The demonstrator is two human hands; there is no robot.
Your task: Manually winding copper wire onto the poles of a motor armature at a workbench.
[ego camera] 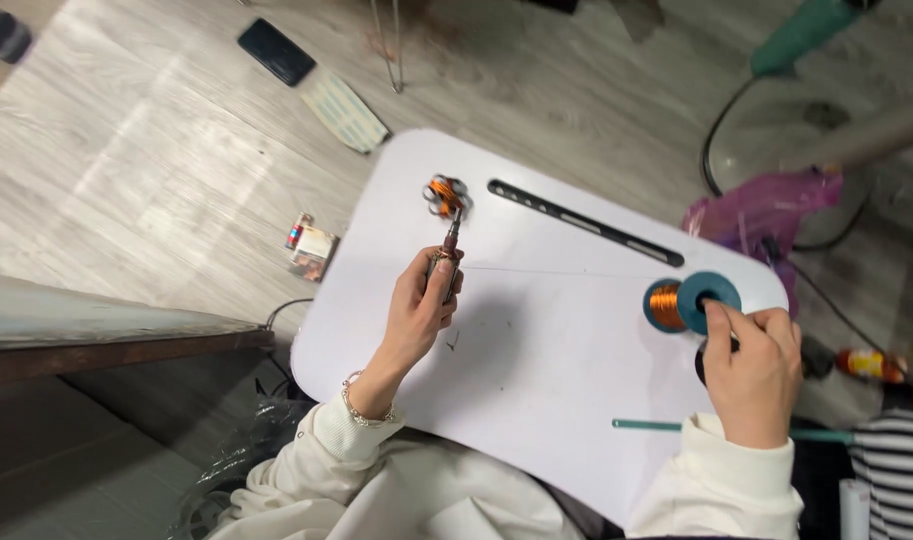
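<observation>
- Head view: the left hand [423, 303] is curled shut around a slim dark tool [447, 262], gripping its handle with the shaft pointing away from the body.
- At the tool's far tip sits a small winding of copper wire on a pale metal core [445, 195], held just above the far left part of the white tray table [536, 370].
- The right hand [754, 372] rests at the table's right edge, fingers bent, thumb and fingertips pressing the near flange of a teal spool [692, 302].
- The spool lies tipped on its side and carries a band of copper wire between its two flanges; its centre hole shows dark.
- A thin wire [566, 272] runs taut across the table from the spool towards the tool.
- A long black slot [584, 222] is cut into the table's far side; what it holds cannot be told.
- A teal rod [648, 425] lies near the right sleeve.
- On the wooden floor lie a dark phone [276, 51], a pale flat pad [343, 109] just beside it, and a small box [310, 248] near the table's left edge.
- A purple plastic bag [766, 212] sits beyond the table's right corner; its contents are hidden.
</observation>
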